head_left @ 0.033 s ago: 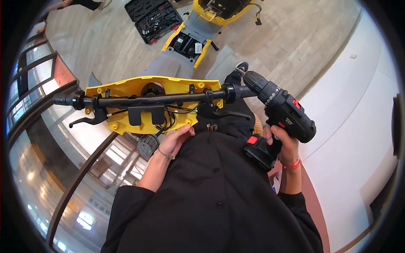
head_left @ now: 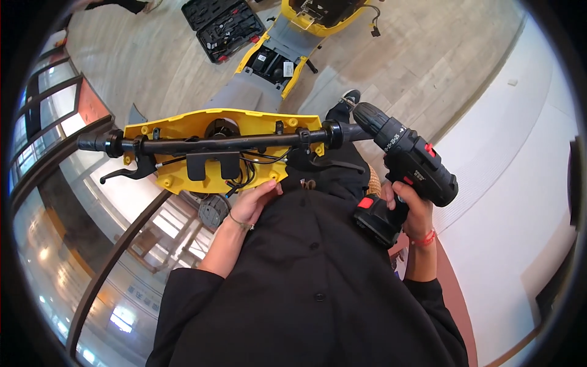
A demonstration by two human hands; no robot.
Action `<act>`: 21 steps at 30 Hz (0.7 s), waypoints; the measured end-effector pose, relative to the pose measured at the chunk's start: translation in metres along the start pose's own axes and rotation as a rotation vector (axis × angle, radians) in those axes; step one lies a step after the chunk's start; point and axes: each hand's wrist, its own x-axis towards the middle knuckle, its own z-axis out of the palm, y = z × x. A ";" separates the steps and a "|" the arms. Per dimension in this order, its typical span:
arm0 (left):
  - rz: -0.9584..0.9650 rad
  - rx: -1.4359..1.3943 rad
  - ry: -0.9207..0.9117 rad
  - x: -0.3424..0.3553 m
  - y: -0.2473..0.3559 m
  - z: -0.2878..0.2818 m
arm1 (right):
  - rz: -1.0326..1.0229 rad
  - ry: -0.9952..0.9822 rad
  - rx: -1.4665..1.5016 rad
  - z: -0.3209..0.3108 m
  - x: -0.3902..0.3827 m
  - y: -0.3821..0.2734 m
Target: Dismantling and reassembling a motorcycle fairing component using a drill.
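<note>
In my right hand (head_left: pixel 416 211) is a black cordless drill (head_left: pixel 406 156) with red buttons, my fingers wrapped round its grip. Its chuck points up and left, close to the right end of a black handlebar (head_left: pixel 229 143). My left hand (head_left: pixel 254 203) is closed at the lower edge of a yellow scooter panel (head_left: pixel 202 121), fingers bent against it near the right corner. Part of those fingers is hidden. The handlebar crosses in front of the panel, with a brake lever (head_left: pixel 128 175) at each side. Black cables (head_left: pixel 244 174) hang loose beside a dark bracket (head_left: pixel 212 166).
Beyond the handlebar stretches the scooter's grey and yellow body (head_left: pixel 244 92), with an open compartment (head_left: pixel 272 66). An open black tool case (head_left: pixel 223 30) lies on the wooden floor. Glass panes with dark frames (head_left: pixel 122 244) stand at left, a white curved wall (head_left: pixel 507 153) at right.
</note>
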 end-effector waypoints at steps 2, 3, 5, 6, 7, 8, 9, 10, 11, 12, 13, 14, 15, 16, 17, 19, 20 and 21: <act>-0.015 0.013 0.040 -0.003 0.004 0.005 | 0.005 -0.005 -0.014 -0.001 -0.001 -0.001; -0.031 0.032 0.078 -0.003 0.005 0.007 | 0.003 -0.011 -0.016 0.000 -0.002 -0.001; 0.008 -0.033 0.031 -0.005 0.003 0.011 | 0.020 -0.002 -0.041 0.000 -0.003 0.000; 0.038 -0.096 -0.016 -0.008 0.000 0.012 | 0.021 -0.007 -0.040 0.001 -0.004 0.001; 0.040 -0.097 -0.011 -0.009 -0.001 0.013 | 0.005 -0.022 -0.051 0.003 -0.005 0.000; 0.039 -0.111 -0.049 -0.007 -0.001 0.013 | -0.011 -0.038 -0.062 0.004 -0.006 0.000; 0.039 -0.127 -0.087 -0.006 0.000 0.014 | -0.008 -0.045 -0.062 0.007 -0.007 -0.003; 0.034 -0.132 -0.082 -0.005 -0.003 0.011 | -0.010 -0.034 -0.085 0.010 -0.009 -0.007; 0.038 -0.136 -0.076 -0.005 -0.002 0.010 | -0.013 -0.023 -0.108 0.012 -0.010 -0.008; 0.045 -0.076 -0.072 -0.004 -0.001 0.009 | -0.014 -0.012 -0.114 0.010 -0.011 -0.005; 0.052 -0.017 -0.067 -0.003 0.000 0.008 | -0.015 -0.019 -0.118 0.011 -0.012 -0.002; 0.058 0.056 -0.007 -0.002 0.000 0.007 | -0.018 -0.008 -0.134 0.013 -0.012 0.000; 0.065 0.051 -0.004 -0.002 0.002 0.008 | -0.021 0.005 -0.150 0.015 -0.013 0.001; 0.052 0.083 0.030 -0.003 0.005 0.010 | -0.024 -0.001 -0.154 0.017 -0.015 0.001; 0.038 0.115 0.065 -0.003 0.007 0.011 | -0.019 0.000 -0.174 0.019 -0.016 0.000; 0.040 0.083 0.007 -0.001 0.003 0.005 | -0.014 -0.004 -0.198 0.022 -0.018 0.004; 0.037 0.056 -0.054 0.000 0.000 0.002 | -0.018 -0.010 -0.189 0.023 -0.019 0.007; 0.047 0.051 -0.050 0.000 -0.002 0.001 | -0.025 -0.019 -0.180 0.025 -0.020 0.007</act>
